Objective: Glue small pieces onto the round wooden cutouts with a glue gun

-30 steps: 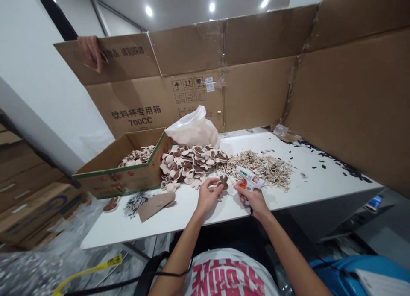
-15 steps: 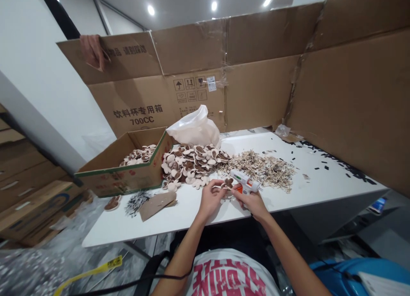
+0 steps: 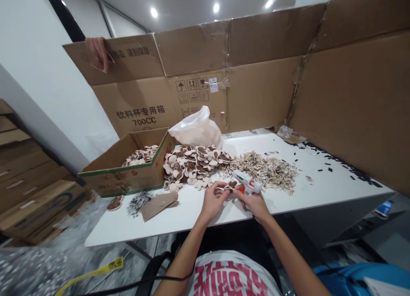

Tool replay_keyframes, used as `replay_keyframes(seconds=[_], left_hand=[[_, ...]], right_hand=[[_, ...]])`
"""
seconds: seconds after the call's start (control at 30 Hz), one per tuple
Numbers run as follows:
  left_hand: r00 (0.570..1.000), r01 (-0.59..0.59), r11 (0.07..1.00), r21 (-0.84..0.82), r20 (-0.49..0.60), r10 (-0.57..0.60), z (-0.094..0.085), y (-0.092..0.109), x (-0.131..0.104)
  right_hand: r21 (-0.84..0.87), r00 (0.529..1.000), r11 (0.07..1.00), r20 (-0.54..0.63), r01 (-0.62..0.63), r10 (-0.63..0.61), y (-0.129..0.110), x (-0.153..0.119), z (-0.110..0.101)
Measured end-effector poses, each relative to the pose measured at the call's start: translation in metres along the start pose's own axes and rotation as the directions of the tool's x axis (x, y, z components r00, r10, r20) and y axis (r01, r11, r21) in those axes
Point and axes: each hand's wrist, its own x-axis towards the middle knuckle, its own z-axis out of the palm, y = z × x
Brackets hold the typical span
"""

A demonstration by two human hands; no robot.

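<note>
Brown lobed cutout [image 3: 232, 184] nearer glue gun [image 3: 246, 180]

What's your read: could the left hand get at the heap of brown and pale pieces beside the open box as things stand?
Probably yes: the heap lies just beyond the left hand, with nothing seen standing between them, though that hand is occupied holding a small brown piece.

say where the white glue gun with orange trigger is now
In the head view, the glue gun is in the person's right hand, just right of a rounded brown-and-cream piece, at the near edge of the pile of thin beige strips.
</note>
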Motion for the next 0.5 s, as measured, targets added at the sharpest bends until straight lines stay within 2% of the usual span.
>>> replay_keyframes(seconds=[0.33,0.5], left_hand=[[1.0,0.008,1.0,0.008,0.002,-0.008,-0.0005,0.0043,-0.0021],[1.0,0.001,1.0,0.001,0.024,-0.001,-0.0008,0.0054,-0.0024]], right_hand=[[0.053,1.0,0.999,-0.018,-0.002,0.003,-0.0044,-0.0003,0.0027],[0.025,1.0,1.0,-0.027,0.007,-0.007,-0.0002,0.0008,0.002]])
